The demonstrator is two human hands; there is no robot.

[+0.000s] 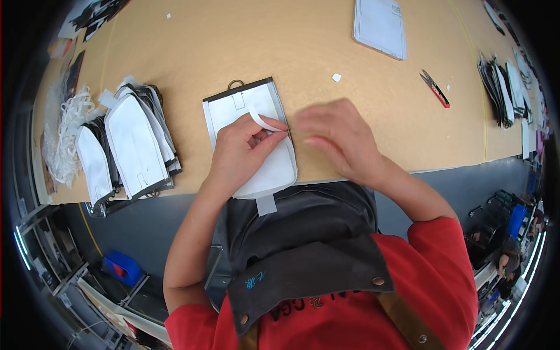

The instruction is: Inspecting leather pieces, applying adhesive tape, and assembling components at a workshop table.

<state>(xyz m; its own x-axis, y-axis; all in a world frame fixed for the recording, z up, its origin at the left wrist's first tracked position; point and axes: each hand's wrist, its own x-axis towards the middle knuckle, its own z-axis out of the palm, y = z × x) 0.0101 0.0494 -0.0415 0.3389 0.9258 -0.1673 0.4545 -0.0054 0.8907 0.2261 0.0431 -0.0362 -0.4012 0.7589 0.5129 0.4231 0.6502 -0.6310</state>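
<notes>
My left hand (239, 154) lies across the panel (224, 112), pinching a white strip (261, 121) at the panel's three-o'clock edge; the strip's loose end curls toward eleven. My right hand (344, 140) is just off that edge at three, fingers bent and blurred, so I can't tell whether it grips anything. The panel is in front of me, its ring (235, 83) at twelve. If my pinch slackens, the strip could spring out of line. The tab (266, 204) hangs past the table (315, 41) edge at six; my apron (303, 213) might catch it and skew the panel. A careless sweep toward nine could topple the stack (134, 140).
</notes>
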